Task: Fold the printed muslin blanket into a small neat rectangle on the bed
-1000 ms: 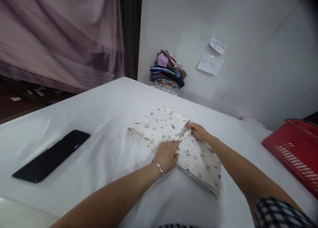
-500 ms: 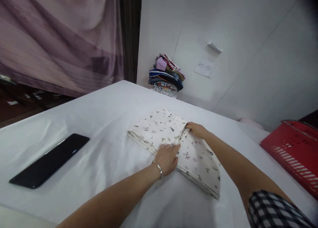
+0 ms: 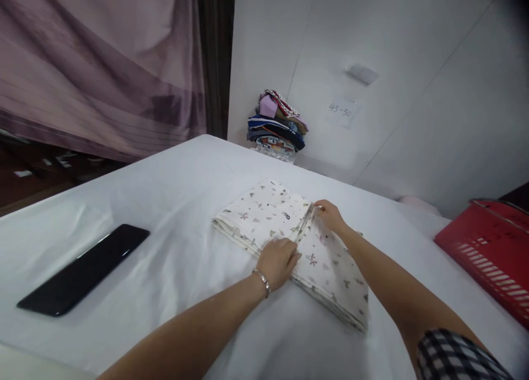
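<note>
White-covered table (image 3: 173, 198). Patterned white cloth (image 3: 266, 209) on it, folded, at centre of view, under both hands, neither nearer; spreads from hands toward ten and four o'clock, its long axis. Middle fold (image 3: 304, 224) points to one o'clock. Left hand (image 3: 279, 262) rests at fold's seven-o'clock end; cannot tell whether fingers grip. Right hand (image 3: 329, 214) at one-o'clock end, fingertips together, pinching cloth.

place: indoor workroom type, exact kind unclear | white-covered worktop (image 3: 177, 203) | clothes stack (image 3: 276, 127) by pale wall (image 3: 413, 43) | "45-50" note (image 3: 341, 111) on wall | pinkish curtain (image 3: 103, 65) | red basket (image 3: 490, 247)
</note>
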Available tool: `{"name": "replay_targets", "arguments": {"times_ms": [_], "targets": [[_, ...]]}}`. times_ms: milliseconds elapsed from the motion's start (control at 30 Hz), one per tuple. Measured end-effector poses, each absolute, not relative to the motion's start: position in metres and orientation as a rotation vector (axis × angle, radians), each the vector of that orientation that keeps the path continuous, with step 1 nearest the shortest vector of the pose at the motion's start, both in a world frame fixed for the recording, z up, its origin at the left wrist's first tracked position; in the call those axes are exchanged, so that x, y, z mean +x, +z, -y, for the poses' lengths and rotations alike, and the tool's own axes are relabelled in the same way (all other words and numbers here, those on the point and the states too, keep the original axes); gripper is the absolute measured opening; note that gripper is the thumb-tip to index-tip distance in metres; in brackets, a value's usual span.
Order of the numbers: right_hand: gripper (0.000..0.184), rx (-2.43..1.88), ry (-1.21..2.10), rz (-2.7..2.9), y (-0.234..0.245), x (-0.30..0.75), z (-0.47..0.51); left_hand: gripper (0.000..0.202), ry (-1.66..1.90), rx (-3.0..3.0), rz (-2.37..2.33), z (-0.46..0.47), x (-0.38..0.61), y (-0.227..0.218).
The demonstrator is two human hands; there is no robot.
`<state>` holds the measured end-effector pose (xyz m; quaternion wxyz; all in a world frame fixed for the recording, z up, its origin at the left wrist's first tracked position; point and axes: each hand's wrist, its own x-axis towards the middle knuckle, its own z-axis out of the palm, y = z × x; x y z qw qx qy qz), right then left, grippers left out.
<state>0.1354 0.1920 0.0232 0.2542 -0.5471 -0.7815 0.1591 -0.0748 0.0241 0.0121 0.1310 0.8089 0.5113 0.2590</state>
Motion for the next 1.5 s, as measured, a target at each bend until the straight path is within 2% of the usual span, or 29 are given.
{"name": "replay_targets", "arguments": {"times_ms": [100,200,367,733,967,1200,1367,1500], "targets": [[0.017,-1.613,0.744,1.979,0.025,0.123,-0.177,0.018,0.846,2.336,-1.556,-0.028,-0.081,0.014],[0.013,-1.700,0.970,1.939,0.025,0.111,-0.168,0.018,0.783,2.344,-1.737,-0.032,-0.088,0.013],[0.031,-1.815,1.092,1.893,0.026,0.101,-0.172,0.017,0.630,2.310,-1.866,-0.037,-0.092,0.008],[0.028,-1.841,1.215,1.807,0.031,0.091,-0.172,0.017,0.715,2.189,-1.886,-0.043,-0.092,0.010],[0.033,-1.922,1.364,1.755,0.042,0.084,-0.162,0.013,0.810,2.212,-1.750,-0.038,-0.086,0.009],[0.033,-1.989,1.262,1.739,0.043,0.083,-0.160,0.011,0.685,2.307,-1.668,-0.036,-0.087,0.010],[0.031,-2.055,1.207,1.745,0.041,0.084,-0.160,0.020,0.527,2.355,-1.820,-0.034,-0.091,0.018],[0.034,-2.061,1.215,1.758,0.037,0.085,-0.163,0.016,0.444,2.396,-1.797,-0.032,-0.090,0.020]]}}
